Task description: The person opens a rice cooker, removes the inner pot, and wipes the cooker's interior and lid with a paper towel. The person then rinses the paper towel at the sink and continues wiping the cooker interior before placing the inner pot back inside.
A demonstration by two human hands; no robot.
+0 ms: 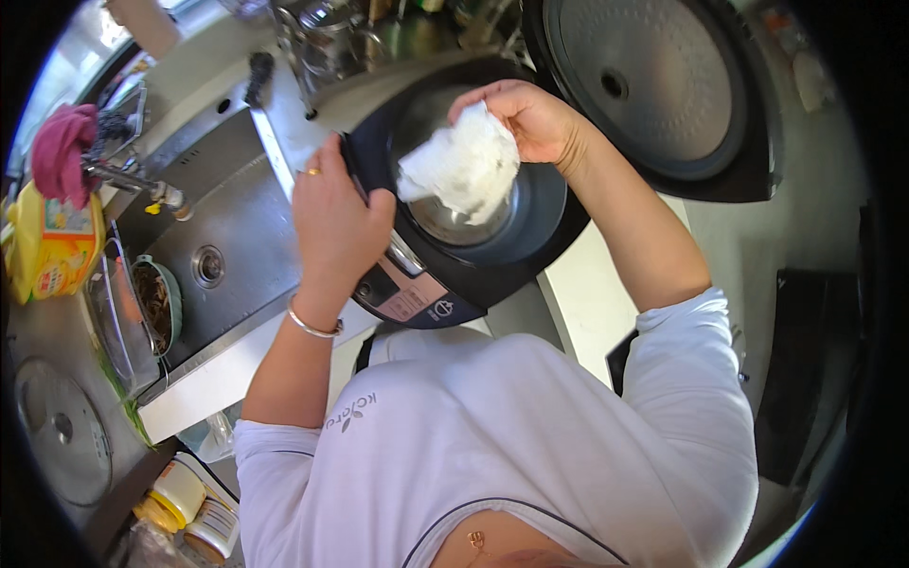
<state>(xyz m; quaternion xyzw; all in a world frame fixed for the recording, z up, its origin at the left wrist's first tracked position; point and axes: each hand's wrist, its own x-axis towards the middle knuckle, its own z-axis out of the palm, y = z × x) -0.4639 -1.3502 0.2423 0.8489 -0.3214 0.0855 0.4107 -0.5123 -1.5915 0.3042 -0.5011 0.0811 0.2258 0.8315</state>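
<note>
My right hand [529, 121] holds a crumpled white paper towel or cloth [472, 163] by its upper edge, above the open cooking well of a dark electric cooker [454, 284]. Beneath the white piece, part of the round metal inside [490, 231] shows. My left hand [341, 209] rests on the cooker's left rim, beside the sink, with the thumb pointing across the rim; whether it grips the edge is unclear. The cooker's round lid [660, 78], with its metal inner face up, lies beyond my right forearm.
Left of the cooker is a steel sink [234, 177] with a faucet [167, 195]. A pink cloth [64, 153], a yellow bottle [57, 245], a green strainer [163, 305] and a glass lid [64, 429] line the left. A metal rack [298, 57] stands behind.
</note>
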